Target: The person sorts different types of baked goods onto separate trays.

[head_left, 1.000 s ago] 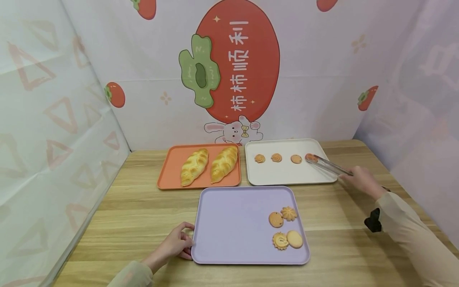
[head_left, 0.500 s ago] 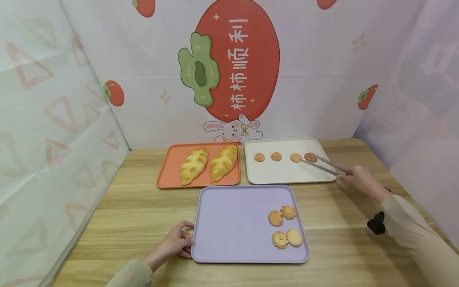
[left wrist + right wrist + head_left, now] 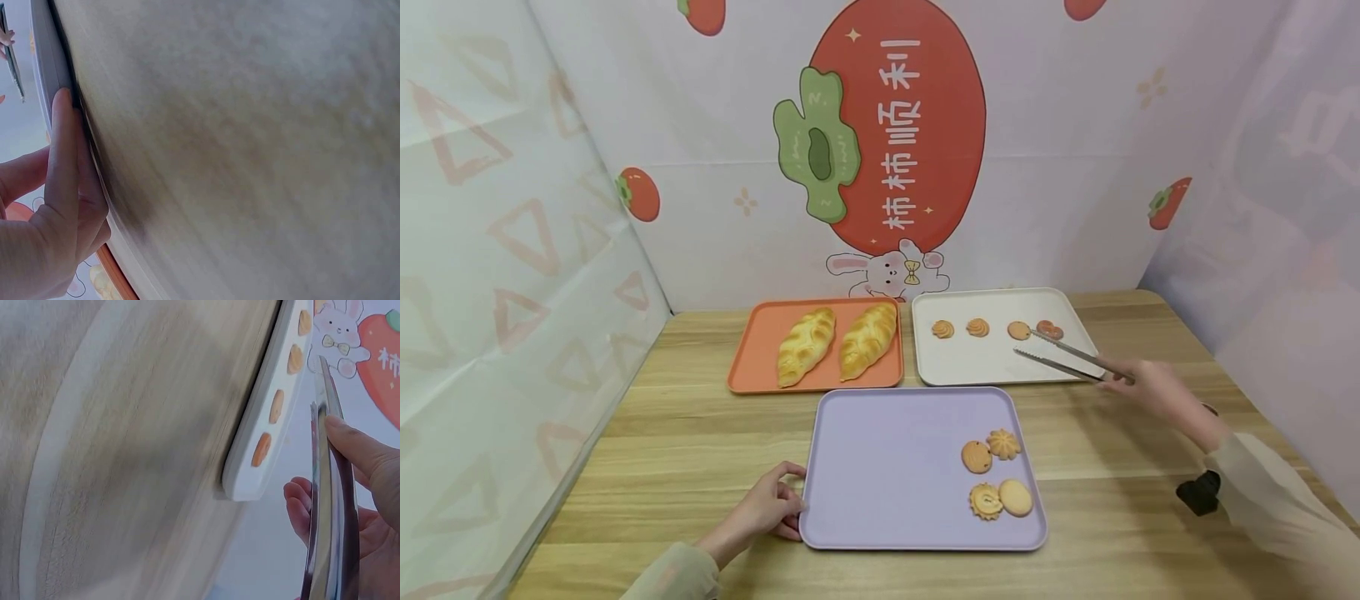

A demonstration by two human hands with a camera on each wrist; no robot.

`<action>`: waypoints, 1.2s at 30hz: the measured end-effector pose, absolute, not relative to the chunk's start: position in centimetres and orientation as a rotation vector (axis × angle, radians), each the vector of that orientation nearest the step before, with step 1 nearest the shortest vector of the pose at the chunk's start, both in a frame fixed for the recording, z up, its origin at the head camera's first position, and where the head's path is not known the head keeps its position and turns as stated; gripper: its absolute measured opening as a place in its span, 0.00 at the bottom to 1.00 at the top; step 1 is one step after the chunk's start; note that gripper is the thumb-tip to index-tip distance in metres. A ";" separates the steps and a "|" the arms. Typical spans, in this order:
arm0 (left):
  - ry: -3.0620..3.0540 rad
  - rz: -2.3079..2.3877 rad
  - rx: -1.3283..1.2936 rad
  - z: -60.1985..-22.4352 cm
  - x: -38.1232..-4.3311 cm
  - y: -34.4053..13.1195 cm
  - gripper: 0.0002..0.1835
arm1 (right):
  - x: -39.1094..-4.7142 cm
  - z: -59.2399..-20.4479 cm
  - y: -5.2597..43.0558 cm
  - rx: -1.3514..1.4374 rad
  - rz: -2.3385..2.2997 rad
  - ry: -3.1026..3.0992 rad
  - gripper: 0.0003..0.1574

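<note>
My right hand [image 3: 1161, 392] grips metal tongs [image 3: 1075, 358], seen close up in the right wrist view. Their arms are spread, with nothing between the tips. They reach over the white tray [image 3: 970, 367], one tip by a round cookie [image 3: 1018, 331]. Just right of that lies a reddish cookie [image 3: 1050, 328]; two swirled cookies [image 3: 977, 327] are farther left. My left hand [image 3: 769, 504] holds the left edge of the purple tray [image 3: 880, 467], fingers against its side in the left wrist view. Several cookies [image 3: 977, 457] lie on that tray's right part.
An orange tray [image 3: 760, 358] with two long braided breads [image 3: 806, 346] stands at the back left, next to the white tray. All rest on a wooden table [image 3: 685, 433], with printed cloth walls [image 3: 1060, 208] behind and at both sides.
The tongs, earlier around the reddish cookie, opened and moved left and toward me, off it. That cookie stays on the white tray. My left hand has kept its place.
</note>
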State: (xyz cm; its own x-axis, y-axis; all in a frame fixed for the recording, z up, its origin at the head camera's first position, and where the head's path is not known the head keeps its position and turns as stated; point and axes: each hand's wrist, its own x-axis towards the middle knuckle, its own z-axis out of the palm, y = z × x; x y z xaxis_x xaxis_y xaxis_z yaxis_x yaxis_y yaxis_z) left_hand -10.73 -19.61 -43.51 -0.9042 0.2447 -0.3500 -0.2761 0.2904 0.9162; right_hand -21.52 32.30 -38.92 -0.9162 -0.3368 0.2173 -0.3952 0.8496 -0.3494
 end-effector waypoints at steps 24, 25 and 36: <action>2.138 1.648 -0.026 -43.6 -10.7 -19.6 0.24 | -17.6 -37.6 28.8 0.917 0.724 -2.775 0.27; 2.137 1.648 -0.026 -43.6 -10.8 -19.6 0.24 | -17.5 -37.6 28.8 0.937 0.733 -2.774 0.27; 2.132 1.651 -0.012 -43.7 -10.9 -19.7 0.23 | -16.8 -37.5 28.6 1.105 0.794 -2.817 0.28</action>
